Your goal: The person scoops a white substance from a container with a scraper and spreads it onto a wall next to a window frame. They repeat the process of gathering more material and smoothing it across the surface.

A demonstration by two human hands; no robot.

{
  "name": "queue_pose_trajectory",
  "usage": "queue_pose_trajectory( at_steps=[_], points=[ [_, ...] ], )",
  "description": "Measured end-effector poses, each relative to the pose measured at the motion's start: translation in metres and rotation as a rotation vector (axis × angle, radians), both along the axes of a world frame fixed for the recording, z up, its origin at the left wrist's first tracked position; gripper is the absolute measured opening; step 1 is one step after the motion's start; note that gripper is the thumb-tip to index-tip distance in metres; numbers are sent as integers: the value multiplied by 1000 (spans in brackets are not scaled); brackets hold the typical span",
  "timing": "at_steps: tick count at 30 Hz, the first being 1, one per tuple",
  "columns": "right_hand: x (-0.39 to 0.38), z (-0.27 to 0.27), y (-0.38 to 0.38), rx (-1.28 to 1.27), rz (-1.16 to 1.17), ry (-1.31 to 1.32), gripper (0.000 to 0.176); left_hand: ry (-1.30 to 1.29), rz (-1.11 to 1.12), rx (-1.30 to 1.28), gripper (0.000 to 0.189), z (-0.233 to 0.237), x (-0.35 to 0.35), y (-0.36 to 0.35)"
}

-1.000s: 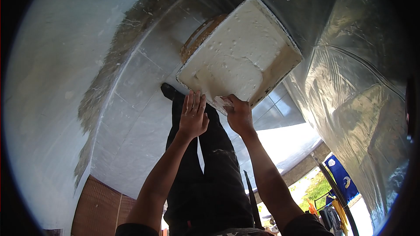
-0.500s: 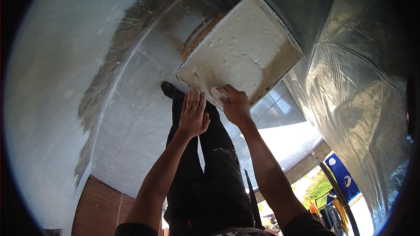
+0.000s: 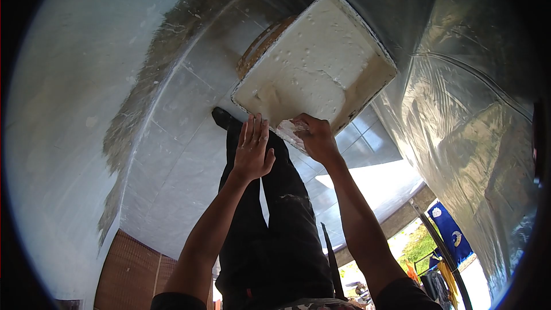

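My right hand (image 3: 313,138) is curled round the near corner of the tray (image 3: 315,63) full of white paste. My left hand (image 3: 252,149) is flat open, fingertips at the rim. The tray's over the tiled floor (image 3: 172,155).

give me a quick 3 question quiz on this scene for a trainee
1. True or false: the right hand has its grip closed on the near edge of the tray.
2. What fills the tray? A) white paste B) red paint C) gravel
3. Fill in: the left hand is held ___, fingers straight, at the tray's near corner.

Key: 1 true; 2 A; 3 open
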State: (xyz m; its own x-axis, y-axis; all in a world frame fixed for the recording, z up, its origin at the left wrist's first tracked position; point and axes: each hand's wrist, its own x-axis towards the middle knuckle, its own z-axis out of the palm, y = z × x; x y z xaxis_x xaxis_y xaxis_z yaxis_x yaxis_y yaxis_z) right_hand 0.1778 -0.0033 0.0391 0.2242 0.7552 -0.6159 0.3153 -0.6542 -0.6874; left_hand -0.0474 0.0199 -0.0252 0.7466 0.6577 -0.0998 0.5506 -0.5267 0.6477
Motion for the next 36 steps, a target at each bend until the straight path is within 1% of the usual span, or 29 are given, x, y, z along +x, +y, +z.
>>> queue_pose_trajectory(
  at_steps=[2, 5, 7, 8, 9, 11, 12, 13, 15, 16, 17, 18, 19, 21, 23, 25, 26, 27, 28, 29, 31, 33, 35, 36],
  points=[
    [6, -2, -4, -24, 6, 29, 35, 8, -1, -1, 70, 1, -1, 1],
    [15, -6, -15, 17, -59, 72, 36, 21, -12, -23, 72, 3, -2, 2],
    [24, 1, -17, -126, -253, 244, 37, 24, -13, -33, 73, 4, -3, 2],
    [26, -3, -22, -148, -351, 294, 38, 25, -15, -43, 74, 6, -2, 3],
    [29, -4, -29, -146, -349, 295, 38, 26, -14, -41, 74, 8, -2, 3],
    [35, 0, -41, -83, -574, 473, 39, 3, 6, -66, 76, 15, 0, 3],
    [35, 3, -45, -58, -631, 503, 43, 0, 6, -60, 76, 19, 3, 4],
    [36, 7, -49, -51, -629, 502, 43, -18, 36, -83, 77, 26, 5, 3],
    [37, 17, -55, -10, -735, 601, 42, -42, 65, -89, 77, 40, 13, 4],
    [38, 21, -58, 7, -730, 602, 42, -73, 97, -95, 78, 49, 17, 5],
    [38, 23, -62, 61, -774, 676, 44, -105, 130, -98, 79, 59, 22, 6],
    [38, 28, -66, 117, -814, 751, 45, -114, 130, -75, 79, 70, 26, 7],
    [39, 34, -69, 144, -801, 753, 45, -125, 151, -84, 82, 82, 31, 9],
    [39, 53, -71, 236, -852, 827, 47, -154, 172, -59, 85, 110, 41, 14],
    [38, 66, -71, 258, -855, 752, 47, -261, 250, -103, 84, 143, 51, 21],
    [36, 119, -52, 338, -794, 821, 49, -286, 272, -62, 84, 176, 55, 28],
    [36, 132, -47, 380, -765, 827, 49, -309, 294, -52, 84, 190, 56, 32],
    [36, 142, -42, 411, -788, 832, 50, -334, 317, -39, 83, 204, 56, 36],
    [36, 151, -35, 440, -806, 843, 51, -381, 345, -12, 83, 218, 55, 40],
    [34, 160, -29, 483, -765, 858, 51, -401, 353, 41, 83, 235, 53, 46],
    [29, 174, -10, 539, -812, 916, 53, -447, 401, 100, 83, 273, 46, 60],
    [16, 218, 21, 580, -722, 998, 55, -489, 440, 211, 82, 308, 31, 77],
    [-1, 245, 49, 613, -749, 1016, 57, -500, 448, 366, 80, 340, 13, 99],
    [-9, 257, 66, 633, -723, 1035, 58, -495, 466, 408, 79, 361, 1, 111]
  ],
)
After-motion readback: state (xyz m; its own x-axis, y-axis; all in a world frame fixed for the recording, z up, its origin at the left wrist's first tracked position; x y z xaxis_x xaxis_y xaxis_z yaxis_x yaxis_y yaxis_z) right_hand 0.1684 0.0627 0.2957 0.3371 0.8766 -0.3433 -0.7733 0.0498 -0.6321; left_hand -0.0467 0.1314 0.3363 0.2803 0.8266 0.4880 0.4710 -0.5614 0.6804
